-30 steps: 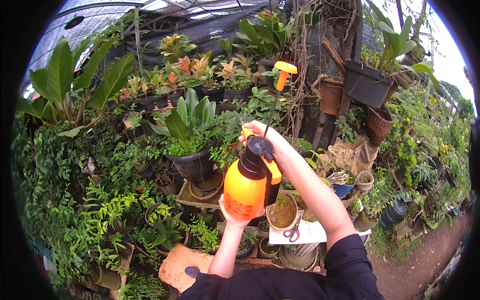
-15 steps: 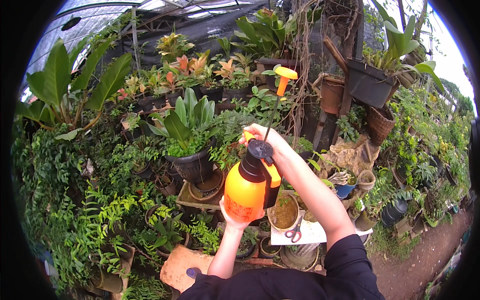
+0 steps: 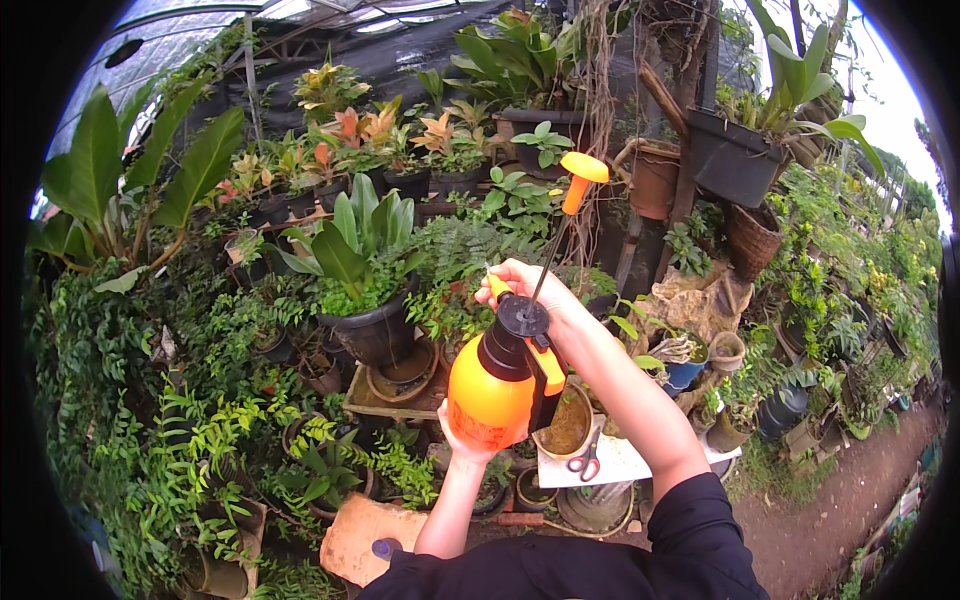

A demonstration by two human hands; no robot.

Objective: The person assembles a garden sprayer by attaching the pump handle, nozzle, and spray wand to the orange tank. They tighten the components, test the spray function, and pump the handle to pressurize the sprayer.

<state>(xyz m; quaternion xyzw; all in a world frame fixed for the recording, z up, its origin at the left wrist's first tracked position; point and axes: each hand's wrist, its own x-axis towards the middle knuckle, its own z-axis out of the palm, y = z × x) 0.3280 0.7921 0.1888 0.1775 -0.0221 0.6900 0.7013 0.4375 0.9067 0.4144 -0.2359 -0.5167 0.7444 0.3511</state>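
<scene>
An orange pump sprayer (image 3: pixel 489 395) with a black collar and black top is held up in front of me, slightly tilted. My left hand (image 3: pixel 462 438) is closed around the bottle's lower part from beneath. At the top, my right hand (image 3: pixel 530 282) has its fingers pinched on the yellow-orange nozzle (image 3: pixel 499 289). The pump rod (image 3: pixel 547 262) stands pulled out of the top, with its orange knob (image 3: pixel 585 168) high above my right wrist. On the bottle's right side sits the black and orange trigger handle (image 3: pixel 548 372).
A potted broad-leaved plant (image 3: pixel 375 335) stands ahead on a ledge. Scissors (image 3: pixel 585 462) lie on a white board beside a round pot (image 3: pixel 568 422). Dense foliage fills the left. At lower left is a flat stone slab (image 3: pixel 350 540); a dirt path (image 3: pixel 830 530) runs at right.
The sprayer has come down slightly in the view, and its knob has shifted a little right and down. The background has slid slightly left. Both hands keep their hold.
</scene>
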